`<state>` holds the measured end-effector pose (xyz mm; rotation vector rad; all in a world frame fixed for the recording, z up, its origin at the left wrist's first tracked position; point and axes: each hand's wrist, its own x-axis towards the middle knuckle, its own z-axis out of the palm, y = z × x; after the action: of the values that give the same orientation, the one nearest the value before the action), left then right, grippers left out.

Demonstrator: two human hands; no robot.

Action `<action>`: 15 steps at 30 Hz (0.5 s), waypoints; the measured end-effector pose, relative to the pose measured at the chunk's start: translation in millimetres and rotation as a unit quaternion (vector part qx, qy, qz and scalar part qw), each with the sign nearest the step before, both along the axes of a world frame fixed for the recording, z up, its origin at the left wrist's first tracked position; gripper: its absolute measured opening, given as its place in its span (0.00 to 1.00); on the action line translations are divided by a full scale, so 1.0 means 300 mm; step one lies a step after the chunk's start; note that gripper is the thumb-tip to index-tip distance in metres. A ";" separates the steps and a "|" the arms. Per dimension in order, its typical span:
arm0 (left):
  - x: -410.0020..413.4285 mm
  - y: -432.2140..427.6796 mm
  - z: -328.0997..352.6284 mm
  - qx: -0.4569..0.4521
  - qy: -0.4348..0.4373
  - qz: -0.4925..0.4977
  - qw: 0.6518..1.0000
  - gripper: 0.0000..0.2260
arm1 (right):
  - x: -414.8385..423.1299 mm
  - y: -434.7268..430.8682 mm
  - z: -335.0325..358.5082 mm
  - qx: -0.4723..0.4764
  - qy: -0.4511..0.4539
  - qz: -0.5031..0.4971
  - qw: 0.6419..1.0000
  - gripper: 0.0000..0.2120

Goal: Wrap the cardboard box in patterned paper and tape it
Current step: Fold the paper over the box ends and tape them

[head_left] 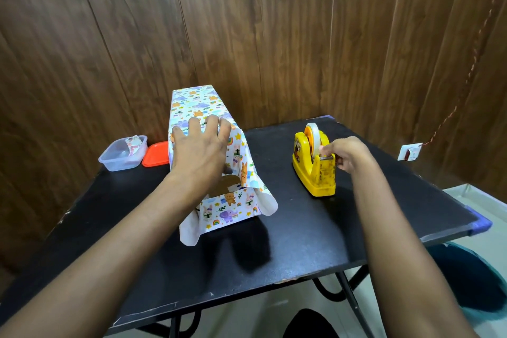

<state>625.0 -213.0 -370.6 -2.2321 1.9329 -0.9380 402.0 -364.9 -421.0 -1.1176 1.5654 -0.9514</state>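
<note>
Brown wood-panelled wall (274, 22): stood behind the whole scene. Black rectangular folding table (301, 241): carried every item listed below except the bin and socket. Tall brown cardboard box (223, 182): stood left of the table's centre, near the far edge, bare cardboard showing only at the near end. White patterned paper with cartoon animals and rainbows (192, 101): lay draped over the box's top and sides, its near end unsealed, with loose flaps hanging to the tabletop on both sides and one flap folded up against the lower front. Dark teal bin (472, 277): stood on the floor beyond the table's right corner. Yellow plastic tape dispenser (315, 173): stood right of the box, apart from it. Clear plastic container (120, 158): sat at the far left edge, holding a paper scrap (133, 144). Left hand (199, 148): lay palm-down on the paper atop the box, fingers spread, pressing and gripping nothing. Right hand (347, 153): fingers curled at the dispenser's cutter end, pinching the tape there. Orange plastic lid (156, 155): lay between container and box. White tape roll (314, 134): sat upright in the dispenser. White wall socket (409, 151): was mounted at right.
</note>
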 end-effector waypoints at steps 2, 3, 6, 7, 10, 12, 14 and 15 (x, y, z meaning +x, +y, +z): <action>-0.004 0.002 0.005 0.007 0.006 0.002 1.000 0.35 | -0.001 -0.011 0.010 -0.018 -0.010 0.000 1.000 0.19; -0.006 0.002 0.007 0.009 0.009 0.003 1.000 0.35 | -0.001 -0.016 0.016 -0.027 -0.005 0.002 1.000 0.16; -0.011 0.004 0.008 0.010 0.017 0.005 1.000 0.35 | -0.001 -0.023 0.027 -0.051 0.020 -0.010 0.998 0.09; -0.011 0.004 0.008 0.009 0.017 0.005 1.000 0.34 | 0.000 -0.024 0.027 -0.060 0.027 -0.018 0.998 0.09; -0.011 0.004 0.010 0.007 0.025 0.003 1.000 0.33 | 0.004 -0.028 0.021 -0.066 0.057 -0.032 0.996 0.10; -0.011 0.001 0.010 0.009 0.030 0.002 1.000 0.33 | 0.007 -0.030 0.030 -0.057 0.066 -0.036 0.996 0.09; -0.009 0.000 0.006 0.011 0.031 0.004 0.999 0.34 | 0.014 -0.034 0.039 -0.039 0.051 -0.028 0.998 0.09; -0.007 -0.001 0.004 0.009 0.029 0.004 1.000 0.34 | 0.015 -0.030 0.044 -0.029 0.040 -0.021 0.999 0.08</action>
<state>623.1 -213.4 -369.4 -2.2790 1.9462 -0.8604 406.6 -374.0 -407.8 -1.1809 1.6413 -0.9971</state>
